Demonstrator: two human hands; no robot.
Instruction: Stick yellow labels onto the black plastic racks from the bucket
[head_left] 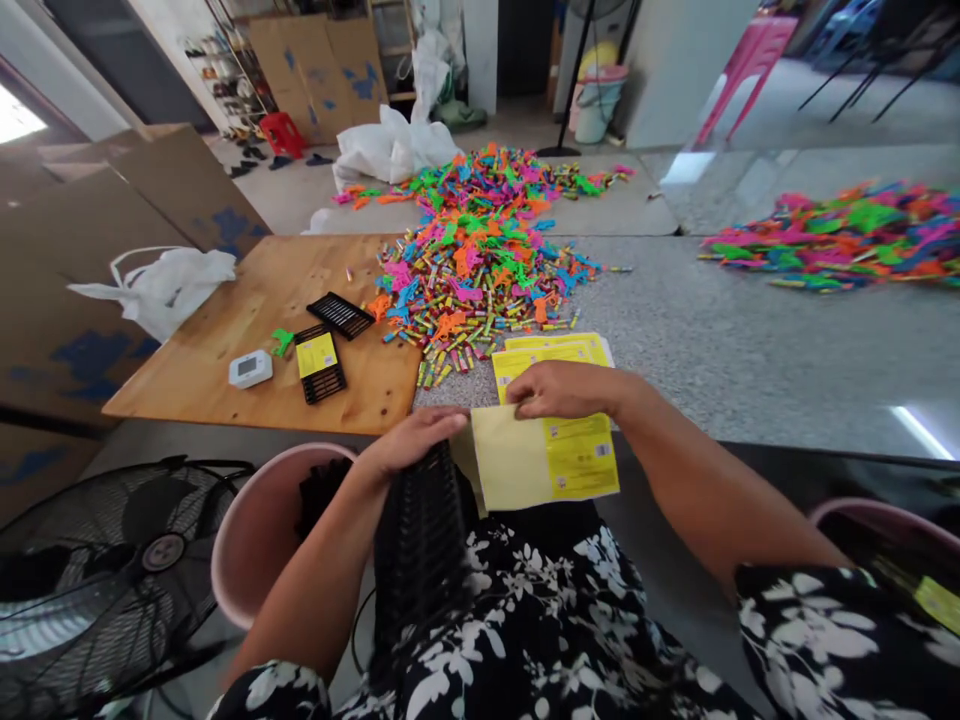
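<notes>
From where I stand, the person's right hand (562,388) is closed on the far edge of a yellow label sheet (581,455), fingers bent over the rim. The sheet hangs above the lap, just off the near edge of the speckled tabletop (675,350), its long axis running left to right. The printed yellow part is on the right, the pale, blank-looking part on the left.

Just left of that pale part, a black slotted rack (424,530) leans along the lap, blurred, with its long axis running near to far, so sheet and rack lie roughly crosswise. The left hand (424,438) is the nearer one to the rack: it lies over the rack's far end, its fingertips reaching the sheet's far left corner. How firmly that grip is closed, and on which of the two, I can't tell; its underside is hidden.

Beyond the right hand sits a stack of yellow sheets (559,347). Farther off, toy pistols and small tubes make a bright heap (480,265). On the wooden tabletop (262,280) to the left, a labelled black rack (324,385) lies beside a green toy pistol (282,342).
</notes>
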